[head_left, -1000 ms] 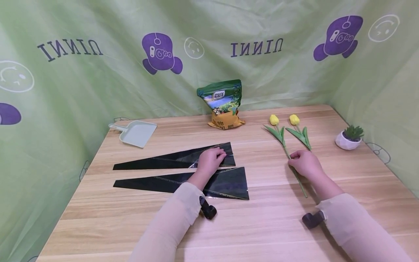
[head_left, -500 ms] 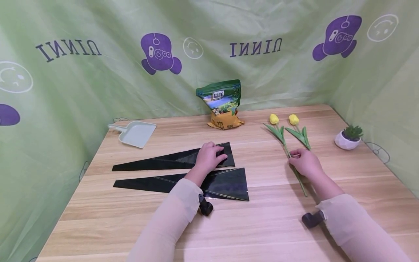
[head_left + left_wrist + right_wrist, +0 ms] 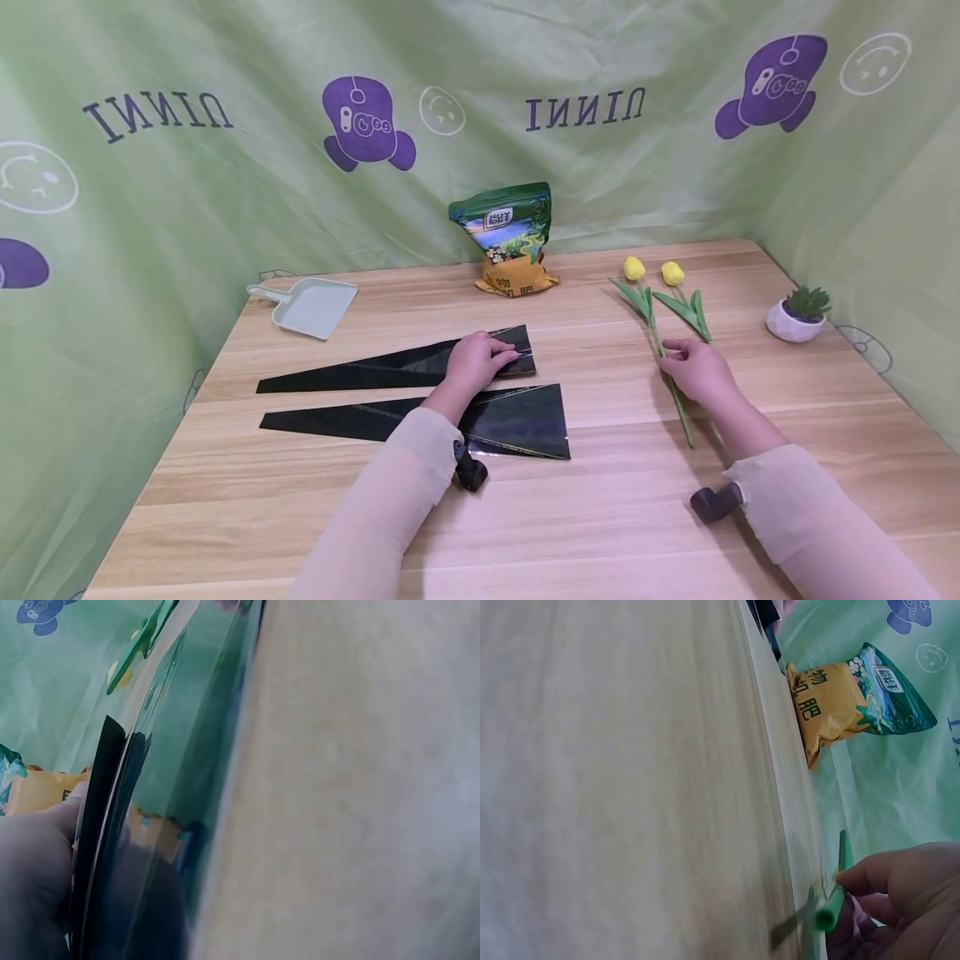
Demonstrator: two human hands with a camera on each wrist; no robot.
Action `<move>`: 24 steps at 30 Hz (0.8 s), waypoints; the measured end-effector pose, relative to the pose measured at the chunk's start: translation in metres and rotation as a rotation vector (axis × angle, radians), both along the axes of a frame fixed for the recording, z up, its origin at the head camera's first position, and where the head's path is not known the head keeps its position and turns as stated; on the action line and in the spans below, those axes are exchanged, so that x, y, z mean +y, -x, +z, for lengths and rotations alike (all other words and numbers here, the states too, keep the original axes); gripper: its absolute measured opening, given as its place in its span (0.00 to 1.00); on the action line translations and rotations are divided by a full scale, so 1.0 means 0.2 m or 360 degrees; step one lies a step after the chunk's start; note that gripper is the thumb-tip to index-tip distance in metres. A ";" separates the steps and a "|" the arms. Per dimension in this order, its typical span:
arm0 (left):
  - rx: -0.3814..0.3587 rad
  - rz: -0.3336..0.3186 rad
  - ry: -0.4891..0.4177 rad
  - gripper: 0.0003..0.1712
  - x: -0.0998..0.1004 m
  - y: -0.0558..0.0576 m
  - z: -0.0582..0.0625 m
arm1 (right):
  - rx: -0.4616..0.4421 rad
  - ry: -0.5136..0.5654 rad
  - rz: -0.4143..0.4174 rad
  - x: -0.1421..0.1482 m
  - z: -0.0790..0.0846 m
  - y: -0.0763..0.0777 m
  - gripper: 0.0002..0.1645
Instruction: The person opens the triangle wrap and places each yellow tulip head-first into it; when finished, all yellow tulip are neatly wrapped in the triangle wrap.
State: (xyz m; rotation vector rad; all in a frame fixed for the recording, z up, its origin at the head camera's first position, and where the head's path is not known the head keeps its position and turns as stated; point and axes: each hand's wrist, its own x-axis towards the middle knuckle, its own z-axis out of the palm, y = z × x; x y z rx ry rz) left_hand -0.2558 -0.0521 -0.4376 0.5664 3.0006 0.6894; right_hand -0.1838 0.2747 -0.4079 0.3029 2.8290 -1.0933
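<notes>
Two tapering black plastic flower sleeves lie on the table. On the farther flower sleeve (image 3: pixel 375 370) my left hand (image 3: pixel 474 363) pinches the film near its wide end, whose edge looks slightly raised; the fingertips are partly hidden. The nearer flower sleeve (image 3: pixel 517 421) lies flat beneath my left forearm. In the left wrist view, the film (image 3: pixel 101 817) stands up beside the thumb. At the right, my right hand (image 3: pixel 701 372) pinches the green stem of a yellow artificial tulip (image 3: pixel 633 268) between thumb and fingers. A second yellow tulip (image 3: pixel 672 273) lies just right of it.
A green and orange fertilizer bag (image 3: pixel 510 242) stands at the back. The pale dustpan (image 3: pixel 315 307) lies at the back left. At the right edge is a small succulent in a white pot (image 3: pixel 795 323). Green printed curtains (image 3: pixel 262 183) enclose the wooden table (image 3: pixel 585 517).
The held tulip has shifted, its bloom moving slightly right and its stem end left. My left hand has lowered onto the farther sleeve, and that sleeve's wide end has moved a little.
</notes>
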 end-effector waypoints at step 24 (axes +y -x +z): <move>0.0039 -0.0045 0.0001 0.18 -0.01 -0.03 -0.01 | 0.0102 0.0451 -0.0079 -0.10 0.01 0.01 0.31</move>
